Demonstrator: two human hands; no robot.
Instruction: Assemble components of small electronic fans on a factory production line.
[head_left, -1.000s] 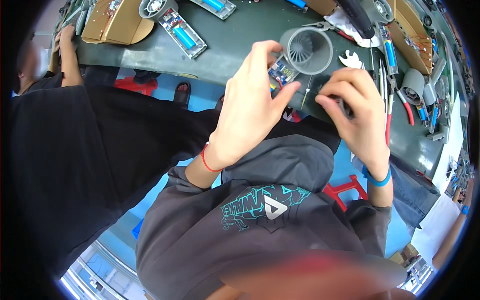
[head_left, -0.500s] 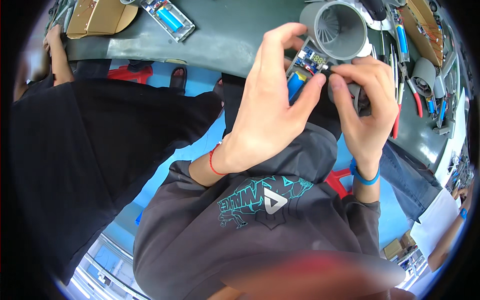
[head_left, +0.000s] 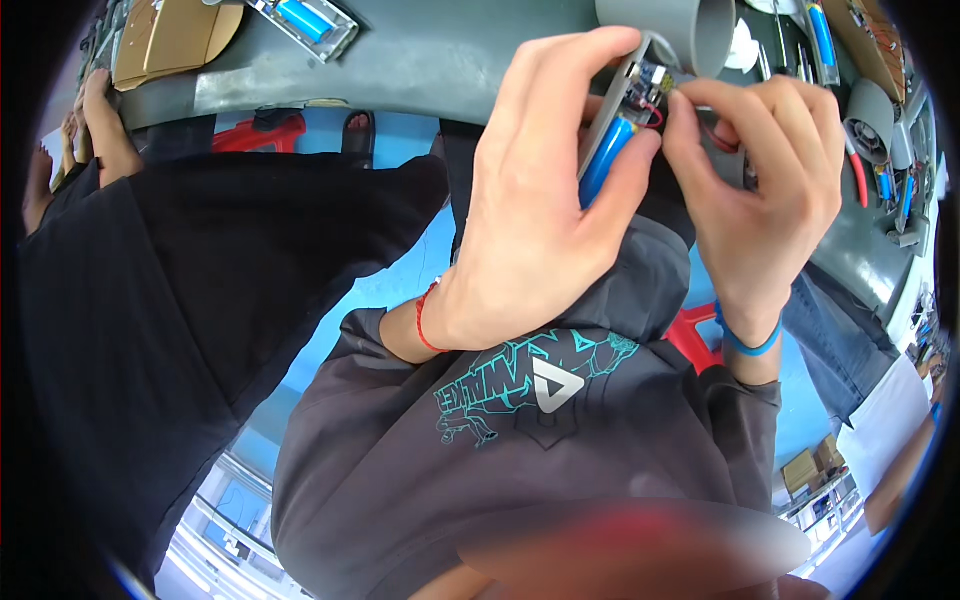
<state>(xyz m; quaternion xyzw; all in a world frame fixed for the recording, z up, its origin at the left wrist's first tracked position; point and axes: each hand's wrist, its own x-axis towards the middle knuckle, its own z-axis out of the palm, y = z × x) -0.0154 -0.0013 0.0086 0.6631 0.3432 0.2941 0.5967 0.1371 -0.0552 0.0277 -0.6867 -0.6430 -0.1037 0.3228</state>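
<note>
One narrow grey plastic housing is held tilted at the near edge of the dark green worktop. The left hand grips it firmly, fingers around the outer wall and thumb beside the blue cylindrical battery. The right hand has its thumb and forefinger bent close together, just beside the small dark circuit board; whether something is pinched between them, I cannot tell. Behind the hands shows a wide grey plastic cylinder, and whether it is joined to the housing is hidden. I judge the housing to be light and stiff, perhaps slightly slippery, with the battery giving much of its weight. The board and the thin red wire are probably fragile, so the safer hold is on the long side walls.
</note>
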